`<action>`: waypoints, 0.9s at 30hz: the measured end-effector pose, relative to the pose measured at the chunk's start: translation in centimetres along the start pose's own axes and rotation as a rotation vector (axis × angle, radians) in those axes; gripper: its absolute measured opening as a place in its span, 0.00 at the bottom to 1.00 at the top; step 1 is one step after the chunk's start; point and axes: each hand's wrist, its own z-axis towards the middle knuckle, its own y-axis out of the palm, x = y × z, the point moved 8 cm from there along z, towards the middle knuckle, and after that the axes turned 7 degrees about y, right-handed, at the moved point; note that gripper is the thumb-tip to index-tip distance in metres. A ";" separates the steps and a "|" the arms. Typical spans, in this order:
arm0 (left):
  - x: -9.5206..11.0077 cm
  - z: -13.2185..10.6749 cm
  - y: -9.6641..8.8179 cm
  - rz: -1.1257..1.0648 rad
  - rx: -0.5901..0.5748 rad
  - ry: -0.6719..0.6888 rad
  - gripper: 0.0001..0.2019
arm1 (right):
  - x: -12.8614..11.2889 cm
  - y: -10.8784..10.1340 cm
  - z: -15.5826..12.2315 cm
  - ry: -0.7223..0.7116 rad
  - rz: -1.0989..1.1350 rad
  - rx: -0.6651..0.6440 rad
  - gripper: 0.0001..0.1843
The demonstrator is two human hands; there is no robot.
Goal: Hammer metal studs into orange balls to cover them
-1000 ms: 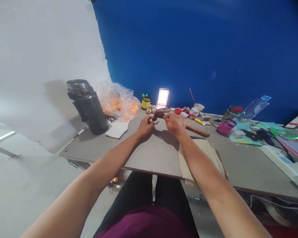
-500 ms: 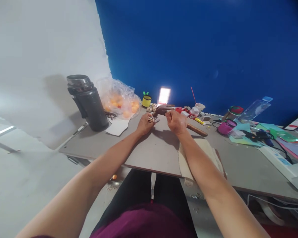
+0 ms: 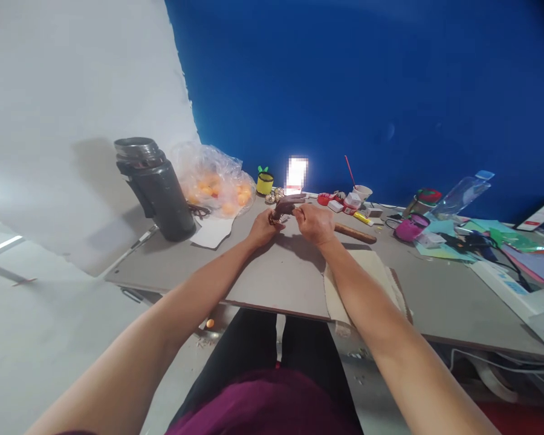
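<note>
In the head view my right hand [image 3: 316, 223] is closed round the wooden handle of a claw hammer [image 3: 356, 233], close to its head. The dark hammer head lies over my left hand [image 3: 265, 228], at the fingertips. Those fingers are closed on a small shiny gold-coloured piece [image 3: 275, 219], partly covered by the hammer head; its exact kind does not show. Similar shiny gold-coloured round pieces [image 3: 272, 197] sit just behind, beside a small yellow pot [image 3: 265, 183]. Both hands are over the grey table [image 3: 278, 278].
A dark thermos flask [image 3: 165, 196] and a clear bag of orange balls [image 3: 222, 187] stand left. A bright screen [image 3: 296, 175] is at the back. Beneath my right forearm lies a beige cloth [image 3: 367, 272]. A paper cup [image 3: 361, 192], plastic bottle [image 3: 465, 196] and power strip [image 3: 503, 290] are right.
The hammer head has moved slightly left and down onto the gold-coloured piece, covering more of it. My right hand has shifted left with the hammer. The view has shifted slightly.
</note>
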 end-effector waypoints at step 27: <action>1.4 0.0 0.0 0.050 -0.029 0.094 0.11 | 0.2 -0.8 0.0 0.037 -0.002 0.034 0.25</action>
